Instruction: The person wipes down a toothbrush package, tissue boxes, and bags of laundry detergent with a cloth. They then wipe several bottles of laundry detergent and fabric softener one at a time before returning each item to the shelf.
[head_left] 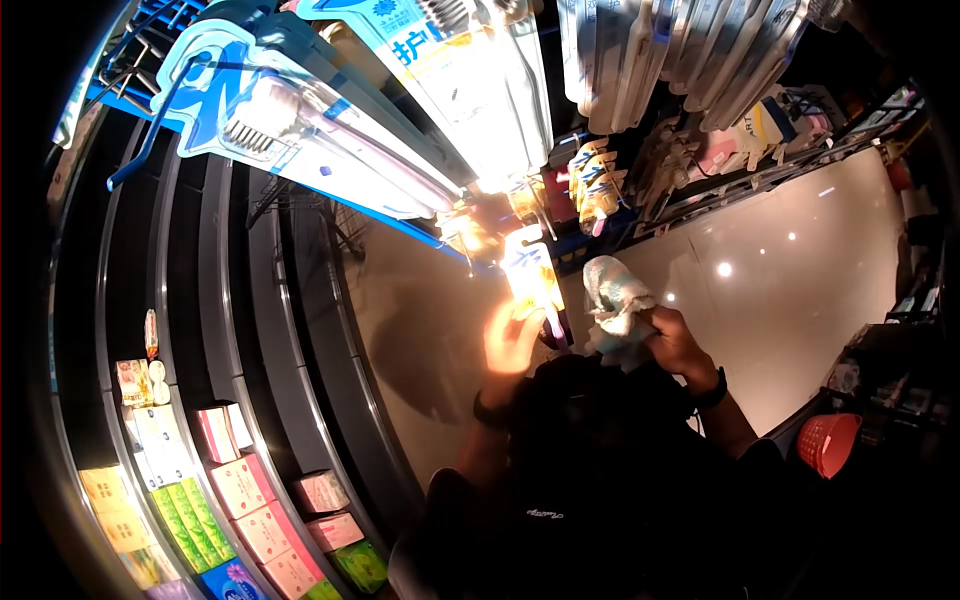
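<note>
Near the centre, my left hand [512, 343] is closed on a small packaged item [533, 270] with a bright, overexposed front and a purple part at its lower end. To its right, my right hand [680, 343] grips a crumpled pale cloth [615, 295] with a light blue-green tint. The cloth and the package are apart. Above both hands hang toothbrush packages [325, 140] on hooks, the middle ones washed out by glare. Other small packets [597, 180] hang just above the cloth.
Dark shelves [210, 260] curve along the left, with boxes and tissue packs [190, 520] at their lower end. A red basket [829, 445] is at the right. Shiny floor [770, 250] shows beyond my right hand. More hanging goods [750, 140] line the upper right.
</note>
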